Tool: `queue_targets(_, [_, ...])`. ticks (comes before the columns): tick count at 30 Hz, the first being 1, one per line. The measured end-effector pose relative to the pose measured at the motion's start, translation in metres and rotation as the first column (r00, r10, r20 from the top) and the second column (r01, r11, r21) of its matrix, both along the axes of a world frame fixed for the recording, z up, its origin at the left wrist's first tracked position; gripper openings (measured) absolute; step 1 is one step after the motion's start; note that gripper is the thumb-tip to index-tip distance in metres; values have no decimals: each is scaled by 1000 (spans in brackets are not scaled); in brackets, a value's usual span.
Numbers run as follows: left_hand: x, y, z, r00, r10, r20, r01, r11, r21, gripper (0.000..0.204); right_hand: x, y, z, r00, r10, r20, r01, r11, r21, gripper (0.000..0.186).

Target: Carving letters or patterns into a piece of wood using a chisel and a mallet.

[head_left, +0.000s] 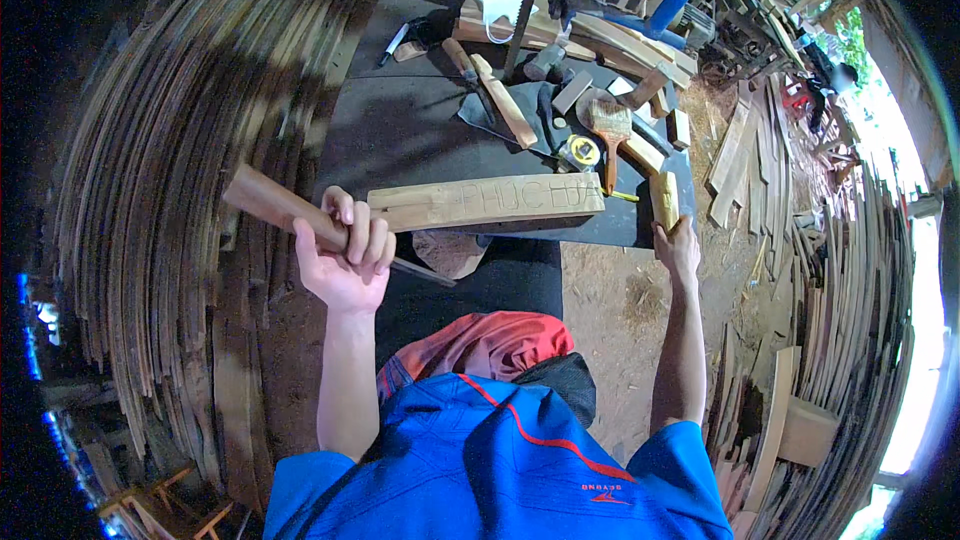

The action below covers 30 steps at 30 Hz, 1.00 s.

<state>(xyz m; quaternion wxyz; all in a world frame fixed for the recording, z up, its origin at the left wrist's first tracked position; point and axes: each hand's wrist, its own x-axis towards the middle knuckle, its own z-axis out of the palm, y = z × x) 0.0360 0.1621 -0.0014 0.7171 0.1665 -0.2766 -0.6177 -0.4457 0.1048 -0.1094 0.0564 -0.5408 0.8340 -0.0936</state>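
Note:
My left hand (347,252) is closed around one end of a thick brown wooden stick (275,202), raised at the table's left edge. Its far end points up and to the left. At the table's right front corner, my right hand (679,243) grips a short pale wooden piece (664,198) by its lower end, so I cannot tell its full shape. Between my hands a long light wooden block (490,202) lies along the front edge of the dark table (400,130). Outlined lettering runs along its face. Neither hand touches the block.
Behind the block lie a paintbrush (610,130), a yellow tape measure (579,152), a dark cloth (530,110), a saw blade (528,10), a white mask (497,15) and several wood offcuts. Stacked wooden strips (180,140) line the left. More boards (840,290) stand at right.

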Motion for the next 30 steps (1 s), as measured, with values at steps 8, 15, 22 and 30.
queue_targets(8, [-11, -46, -1, 970, -238, 40, 241, 960, -142, 74, 49, 11, 41, 973, 75, 217, -46, 989, -139, 45])
queue_targets(15, [-48, -78, 27, 942, 23, 335, -67, 990, 121, 44, 80, 8, 14, 966, 74, 246, -29, 982, -184, 48])
queue_targets(22, [-58, -88, 25, 961, 130, 244, -159, 982, 100, 37, 73, 21, -8, 962, 4, 275, 69, 965, -253, 52])
queue_targets(30, [-43, -67, 41, 875, 191, 445, -208, 978, -11, 25, 72, -11, 3, 972, -5, 235, 46, 985, -167, 51])
